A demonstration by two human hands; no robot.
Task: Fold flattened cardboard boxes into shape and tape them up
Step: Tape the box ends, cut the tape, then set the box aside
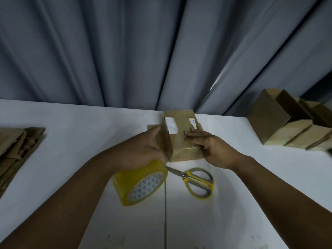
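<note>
Tape roll (142, 184), yellow, lies on its side on the white table (86, 126) nearest the person, partly under the left forearm. Yellow-handled scissors (197, 182) lie just beside it to the right, blades together and pointing at the roll. Neither is in hand.

Just beyond, the box (181, 141) being worked is mid-table between both hands. Can't tell whether it rests on the surface or is held just off it. Left hand (149, 146) grips the box's left wall, fingers curled round it. Right hand (210, 148) lies on the top face with fingers fairly straight, pressing down, grasping nothing. A glossy tape strip shows over the near top edge.

Step judged: rubbing the strip down to seal the flaps. To do it well, the left hand should brace the box square. The right fingers should sweep from the middle of the seam outward and over the edge, leaving no bubbles or lifted ends. Pressure should be firm but not enough to cave the flaps in.

Farther off at left, a stack of flattened boxes (16, 148) waits. At far right, folded boxes (291, 126) stand in a row. Grey curtain (161, 51) hangs behind.
</note>
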